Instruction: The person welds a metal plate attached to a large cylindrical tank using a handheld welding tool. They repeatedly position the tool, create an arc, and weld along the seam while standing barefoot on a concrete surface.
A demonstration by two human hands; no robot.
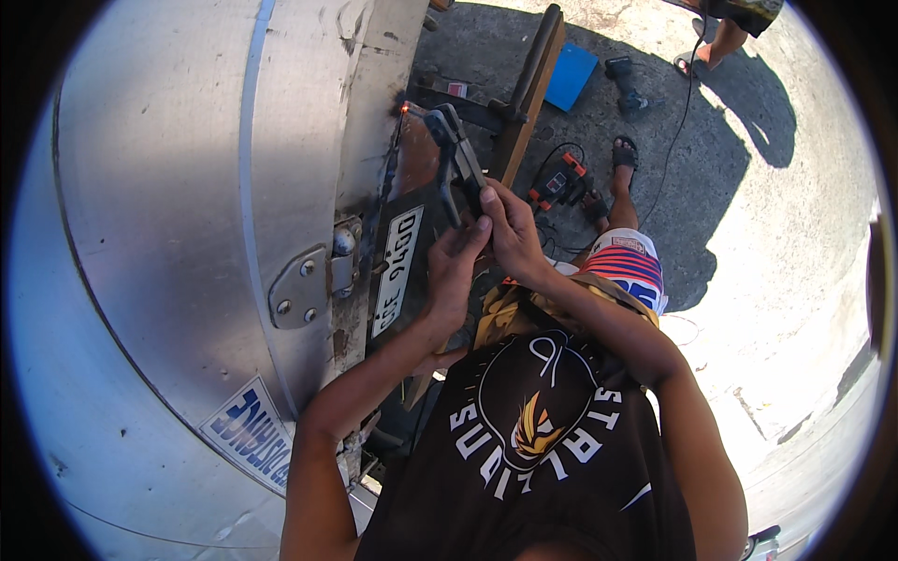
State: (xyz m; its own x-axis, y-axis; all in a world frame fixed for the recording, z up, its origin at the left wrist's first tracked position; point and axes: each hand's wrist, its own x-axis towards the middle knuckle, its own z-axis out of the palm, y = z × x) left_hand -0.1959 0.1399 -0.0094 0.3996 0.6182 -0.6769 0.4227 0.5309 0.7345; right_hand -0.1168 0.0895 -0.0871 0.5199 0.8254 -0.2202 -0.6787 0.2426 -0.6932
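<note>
Both my hands are closed on the handles of grey metal locking pliers [458,150], in front of a vehicle's metal body. My right hand [514,234] wraps the upper end of the handle. Just below and to its left, my left hand [455,271] pinches the lower end. The jaws sit at the top corner of a brownish metal plate [416,159]. At that corner, against the body's edge, a small spot [405,109] glows orange. A white number plate [398,271] is beside my left hand.
The silver body panel [178,159] with a bolted hinge [299,287] fills the left. A co-worker in striped shorts [629,271] is close on my right. A red-black machine [558,180], a blue sheet [571,77], a power tool [625,84] and cables lie on the concrete.
</note>
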